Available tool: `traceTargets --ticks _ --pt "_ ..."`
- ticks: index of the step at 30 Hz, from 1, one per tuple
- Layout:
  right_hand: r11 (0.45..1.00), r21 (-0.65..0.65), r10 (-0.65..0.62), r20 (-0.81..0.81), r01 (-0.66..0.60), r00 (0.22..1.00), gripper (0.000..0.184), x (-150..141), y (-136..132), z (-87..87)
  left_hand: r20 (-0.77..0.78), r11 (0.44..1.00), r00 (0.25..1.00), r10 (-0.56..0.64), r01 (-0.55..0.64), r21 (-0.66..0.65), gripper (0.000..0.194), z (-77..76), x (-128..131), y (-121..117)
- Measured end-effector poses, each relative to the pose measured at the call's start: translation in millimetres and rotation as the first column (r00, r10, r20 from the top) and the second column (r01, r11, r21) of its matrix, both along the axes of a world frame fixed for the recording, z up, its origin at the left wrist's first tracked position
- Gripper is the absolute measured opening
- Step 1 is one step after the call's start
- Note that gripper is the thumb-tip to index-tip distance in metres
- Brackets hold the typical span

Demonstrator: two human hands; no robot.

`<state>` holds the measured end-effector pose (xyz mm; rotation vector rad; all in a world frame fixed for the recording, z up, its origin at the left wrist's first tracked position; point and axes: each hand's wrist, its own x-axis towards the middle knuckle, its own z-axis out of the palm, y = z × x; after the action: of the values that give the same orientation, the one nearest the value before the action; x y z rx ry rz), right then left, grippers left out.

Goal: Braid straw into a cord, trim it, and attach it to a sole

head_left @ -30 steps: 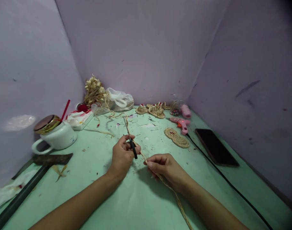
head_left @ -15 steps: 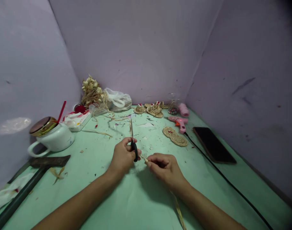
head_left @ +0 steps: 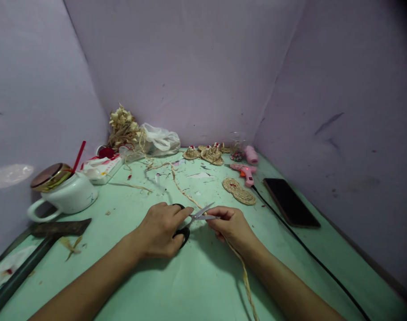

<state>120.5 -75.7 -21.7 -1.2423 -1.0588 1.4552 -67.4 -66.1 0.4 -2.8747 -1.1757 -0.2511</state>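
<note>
My left hand (head_left: 166, 229) grips a pair of scissors (head_left: 196, 217) with black handles, its fingers in the loops. The blades are spread apart and point right, at the fingertips of my right hand (head_left: 228, 223). Those fingers pinch a twisted straw cord (head_left: 245, 272). From the pinch, one length of cord runs back to the left across the table toward the plastic bag, and another hangs down past my right wrist to the lower edge. The cord passes close to the scissor blades; whether it lies between them I cannot tell.
Right of my hands lie a woven straw piece (head_left: 238, 191), a pink glue gun (head_left: 245, 173) with a black cable, and a phone (head_left: 290, 203). Small straw hats (head_left: 212, 155) sit at the back. On the left are a white mug (head_left: 73, 194) and a hammer (head_left: 61, 228).
The scissors have swung from pointing away to pointing right, and their blades have opened near the cord. My left hand has turned palm down. The right hand still pinches the cord.
</note>
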Motion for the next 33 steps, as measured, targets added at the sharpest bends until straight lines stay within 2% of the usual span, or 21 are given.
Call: traceTargets --ticks 5,12,21,33 --pt "0.998 0.036 0.045 0.025 -0.046 0.999 0.014 1.8 0.3 1.0 -0.055 0.999 0.998 -0.003 0.006 0.052 0.056 -3.5 -1.5 1.8" --pt "0.995 0.051 0.086 0.097 -0.091 0.992 0.014 3.9 -1.5 7.3 -0.102 0.999 0.995 -0.005 0.009 0.041 0.056 -1.1 -3.2 1.7" --pt "0.982 0.067 0.170 0.092 -0.176 0.981 0.017 6.8 -1.5 3.9 -0.136 0.999 0.991 -0.017 0.020 0.026 0.054 -0.5 -3.1 0.9" --pt "0.983 0.042 0.175 0.101 -0.180 0.979 0.016 7.2 -1.4 6.4 -0.139 1.000 0.990 -0.005 0.004 -0.007 0.053 -1.8 0.6 -1.6"
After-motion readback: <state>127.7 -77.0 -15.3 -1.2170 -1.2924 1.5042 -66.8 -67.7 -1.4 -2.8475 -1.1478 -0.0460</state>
